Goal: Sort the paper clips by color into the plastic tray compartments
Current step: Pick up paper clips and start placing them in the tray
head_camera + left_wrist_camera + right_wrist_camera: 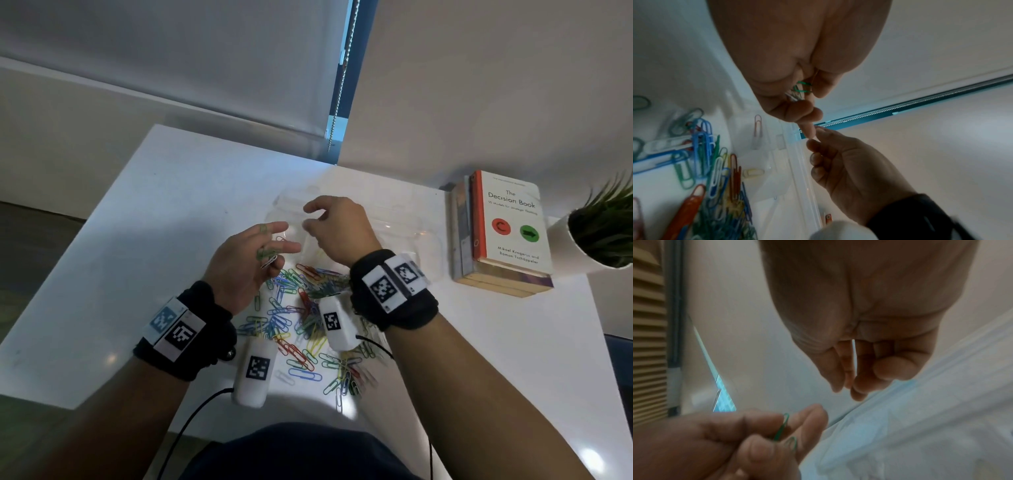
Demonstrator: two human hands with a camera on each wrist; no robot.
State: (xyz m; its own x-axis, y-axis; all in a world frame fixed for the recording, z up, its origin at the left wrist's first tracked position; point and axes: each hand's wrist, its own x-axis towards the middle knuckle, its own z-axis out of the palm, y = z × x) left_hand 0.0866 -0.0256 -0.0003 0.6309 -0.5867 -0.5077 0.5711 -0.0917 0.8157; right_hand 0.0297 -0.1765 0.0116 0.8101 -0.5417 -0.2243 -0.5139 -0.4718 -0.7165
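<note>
My left hand (274, 241) is raised over the table's middle and grips a few green paper clips (264, 255) (802, 87) (785, 422) between its fingers, with a pale clip (793, 97) among them. My right hand (310, 216) (849, 388) hovers just right of it, above the clear plastic tray (404, 222) (799, 164) (920, 418); its fingers hang loosely curled and I see nothing in them. A mixed pile of paper clips (301, 308) (701, 162) in blue, green, red, yellow and white lies on the white table (164, 212) below both hands. One red clip (757, 128) and one pale yellow clip (753, 172) lie in tray compartments.
A stack of books (507, 233) lies right of the tray, with a potted plant (596, 233) beyond it at the table's right edge. The wall and a blind with a bead cord (342, 85) stand behind the table. Bare tabletop stretches to the left.
</note>
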